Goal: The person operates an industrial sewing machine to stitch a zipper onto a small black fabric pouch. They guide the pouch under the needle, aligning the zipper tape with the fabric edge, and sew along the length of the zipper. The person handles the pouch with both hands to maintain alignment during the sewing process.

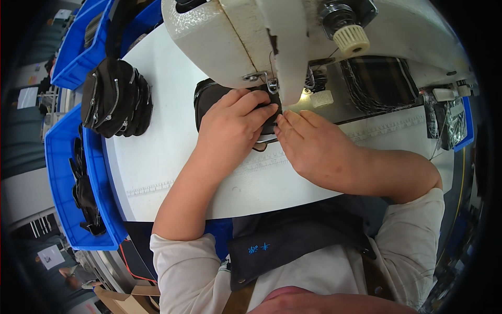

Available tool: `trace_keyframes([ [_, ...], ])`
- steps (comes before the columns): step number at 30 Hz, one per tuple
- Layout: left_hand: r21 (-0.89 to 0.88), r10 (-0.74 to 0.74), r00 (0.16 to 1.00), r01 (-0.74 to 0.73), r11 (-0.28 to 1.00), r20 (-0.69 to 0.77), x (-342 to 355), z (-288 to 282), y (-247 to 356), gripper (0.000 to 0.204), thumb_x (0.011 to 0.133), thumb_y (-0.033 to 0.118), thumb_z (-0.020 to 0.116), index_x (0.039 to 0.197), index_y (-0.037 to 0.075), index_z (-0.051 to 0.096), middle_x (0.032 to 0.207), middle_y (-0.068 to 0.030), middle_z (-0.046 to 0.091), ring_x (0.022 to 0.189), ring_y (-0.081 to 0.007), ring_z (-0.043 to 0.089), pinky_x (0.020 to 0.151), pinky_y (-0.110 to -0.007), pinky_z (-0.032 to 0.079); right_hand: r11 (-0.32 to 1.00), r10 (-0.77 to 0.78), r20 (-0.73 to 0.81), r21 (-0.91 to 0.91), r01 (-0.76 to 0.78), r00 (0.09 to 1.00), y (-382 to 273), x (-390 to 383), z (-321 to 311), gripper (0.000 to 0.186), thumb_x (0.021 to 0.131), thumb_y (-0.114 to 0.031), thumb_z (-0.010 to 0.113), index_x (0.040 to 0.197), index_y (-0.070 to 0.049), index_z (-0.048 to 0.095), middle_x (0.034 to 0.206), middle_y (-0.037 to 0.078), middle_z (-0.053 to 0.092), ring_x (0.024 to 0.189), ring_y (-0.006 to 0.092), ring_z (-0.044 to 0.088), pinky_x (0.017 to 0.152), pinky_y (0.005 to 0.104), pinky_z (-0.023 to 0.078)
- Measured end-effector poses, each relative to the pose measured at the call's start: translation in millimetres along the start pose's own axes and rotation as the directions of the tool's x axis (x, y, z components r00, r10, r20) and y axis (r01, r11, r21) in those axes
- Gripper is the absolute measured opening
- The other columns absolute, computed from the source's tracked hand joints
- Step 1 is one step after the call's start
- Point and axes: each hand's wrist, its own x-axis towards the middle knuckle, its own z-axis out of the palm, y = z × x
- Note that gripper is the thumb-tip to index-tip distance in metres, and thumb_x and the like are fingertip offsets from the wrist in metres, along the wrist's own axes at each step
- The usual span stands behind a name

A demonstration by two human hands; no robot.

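A dark brown fabric pouch piece [206,104] with a zipper along its far left edge lies on the white sewing table [157,152], beneath the head of a sewing machine [214,39]. Across the top of this piece rests my left hand [230,123], fingers bent together and pressing it near the presser foot. My right hand [316,149] is closed, its fingertips pinching the piece's right edge close to my left fingertips. The fingers partly cover the work, and the needle point cannot be made out. A small brown tab [260,147] sticks out at the near edge.
To the left stands a stack of dark zippered pouch pieces [117,99]. Blue bins [99,183] with dark parts line the table's left side. Several dark fabric panels [381,83] lie under the machine arm. Another blue bin [465,138] holds plastic-wrapped items at the right.
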Motion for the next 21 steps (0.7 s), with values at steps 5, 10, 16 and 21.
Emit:
trace_keyframes([
  [5,0.046,-0.021,1.000,0.021,0.999,0.003,1,0,0,0.034,0.073,0.004,0.077,0.106,0.011,0.078,0.113,0.0021,0.070,0.107,-0.0189,0.066,0.087,-0.031,0.057,0.999,0.048,-0.052,0.016,-0.047,0.997,1,2,6,0.036,0.083,-0.009,0.066,0.113,0.011,0.071,0.113,0.022,0.072,0.114,0.0336,0.067,0.101,0.0422,0.053],
  [10,0.037,-0.066,0.998,0.066,0.997,-0.007,1,4,-6,0.032,0.075,0.006,0.078,0.106,0.010,0.077,0.115,0.0007,0.070,0.108,-0.0207,0.067,0.085,-0.032,0.058,0.995,0.092,-0.077,0.045,-0.089,0.993,7,7,11,0.034,0.083,-0.008,0.066,0.111,0.010,0.071,0.114,0.022,0.072,0.113,0.0318,0.068,0.099,0.0406,0.054],
  [16,-0.121,-0.141,0.988,0.133,0.984,-0.058,0,4,-13,0.024,0.081,0.015,0.081,0.104,0.009,0.074,0.108,-0.0049,0.075,0.094,-0.0272,0.071,0.080,-0.037,0.058,0.992,0.110,-0.174,0.083,-0.097,0.979,17,9,10,0.025,0.082,-0.010,0.070,0.104,0.002,0.072,0.108,0.013,0.074,0.105,0.0247,0.071,0.081,0.0355,0.059],
  [21,-0.242,-0.200,0.975,0.171,0.955,-0.100,4,11,-22,0.023,0.088,0.025,0.080,0.101,0.007,0.075,0.087,-0.0105,0.074,0.080,-0.0309,0.070,0.072,-0.039,0.055,0.956,0.290,-0.261,0.114,-0.269,0.921,35,14,20,0.016,0.086,-0.020,0.075,0.095,-0.014,0.064,0.091,0.000,0.069,0.079,0.0184,0.071,0.061,0.0352,0.055],
])
